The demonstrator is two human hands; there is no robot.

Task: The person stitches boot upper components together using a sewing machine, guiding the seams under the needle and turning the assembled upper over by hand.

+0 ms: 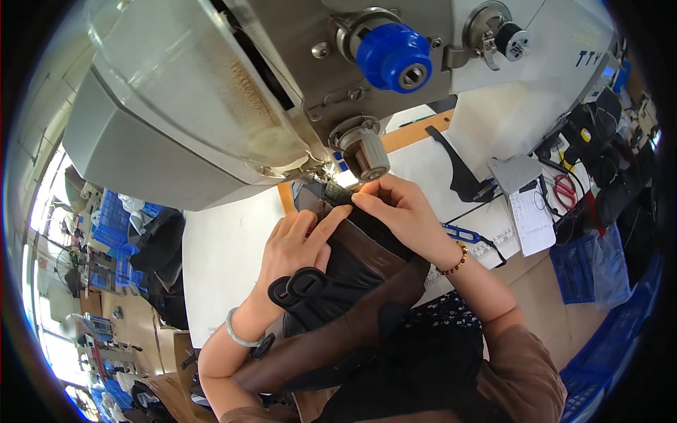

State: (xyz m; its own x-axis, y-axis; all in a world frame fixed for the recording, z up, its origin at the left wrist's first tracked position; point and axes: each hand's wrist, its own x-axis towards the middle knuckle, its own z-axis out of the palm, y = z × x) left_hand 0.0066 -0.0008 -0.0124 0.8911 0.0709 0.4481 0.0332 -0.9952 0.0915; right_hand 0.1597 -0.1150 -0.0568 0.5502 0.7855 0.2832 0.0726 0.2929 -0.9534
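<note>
A brown and black leather piece, seemingly part of a bag [367, 255], hangs from the sewing machine's needle area down over my lap. My left hand [300, 243] lies along its left side, index finger stretched to the black edge and the other fingers curled. My right hand [402, 211] pinches the same edge from the right, thumb against forefinger, just below the lit needle area. A black strap with rounded, slotted ends [305, 285] rests on the leather beside my left wrist. The sewing machine [176, 141] looms over both hands; the needle itself is hard to make out.
On the white table [226, 261] lie a black curved piece [455, 166], a blue tool [462, 234], a ruler and a written sheet [532, 222]. Red-handled scissors [564, 190] sit farther right. Blue crates [571, 268] stand at the right; black goods [166, 261] are piled left.
</note>
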